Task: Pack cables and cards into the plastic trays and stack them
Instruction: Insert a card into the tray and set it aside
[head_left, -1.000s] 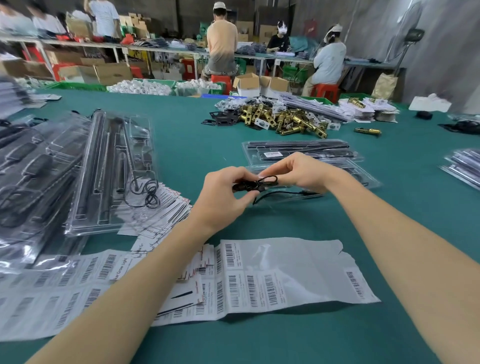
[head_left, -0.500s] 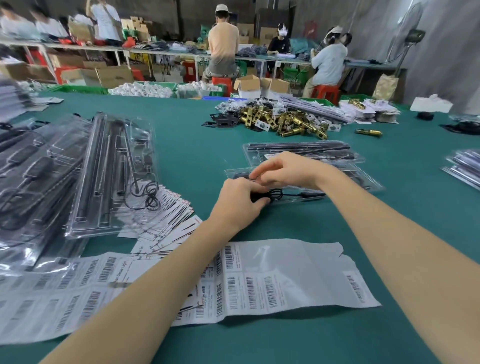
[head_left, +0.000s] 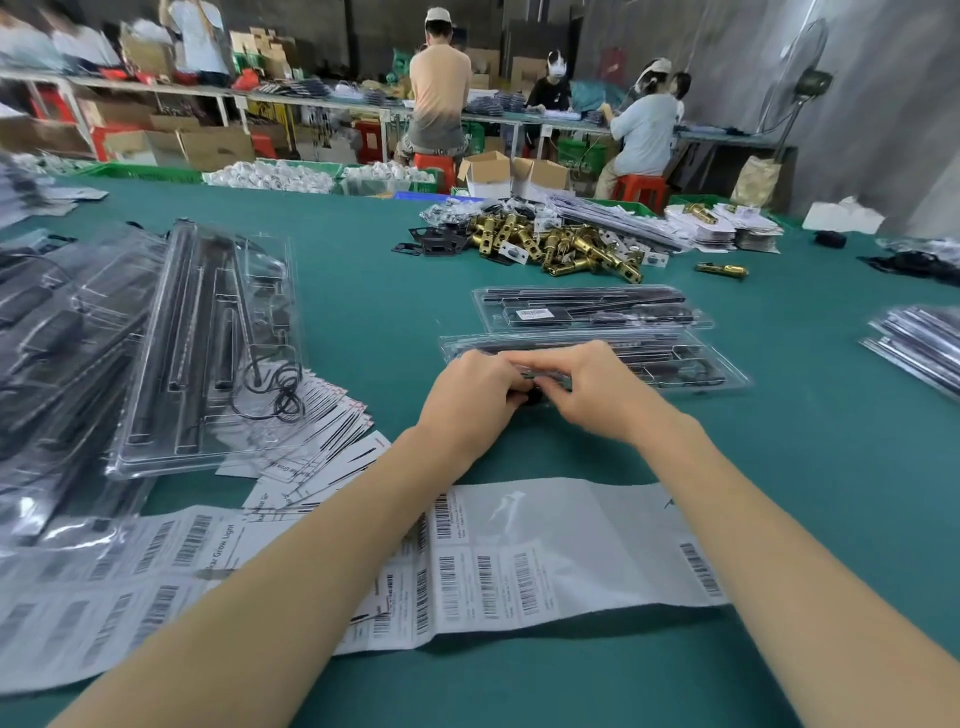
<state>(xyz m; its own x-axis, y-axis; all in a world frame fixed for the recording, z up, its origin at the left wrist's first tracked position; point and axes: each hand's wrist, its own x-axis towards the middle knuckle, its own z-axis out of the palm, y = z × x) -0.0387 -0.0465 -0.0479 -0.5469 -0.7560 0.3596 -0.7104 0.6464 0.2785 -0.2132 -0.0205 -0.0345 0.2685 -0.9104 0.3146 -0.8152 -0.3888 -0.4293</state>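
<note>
From the head camera, the left hand (head_left: 475, 392) and the right hand (head_left: 587, 387) meet at the near long edge of a clear plastic tray (head_left: 691, 364), both with fingers curled around a small black cable bundle (head_left: 532, 397) that they pinch between them and press down at the tray's left end. The tray lies straight ahead of the hands, its long axis running left to right across the green table (head_left: 779, 467), so seating the cable probably calls only for a short push forward, with both hands about equally near; a second filled tray (head_left: 587, 309) sits just beyond it, and cards (head_left: 332, 431) fan out to the left beside a big tray pile (head_left: 208, 343)
</note>
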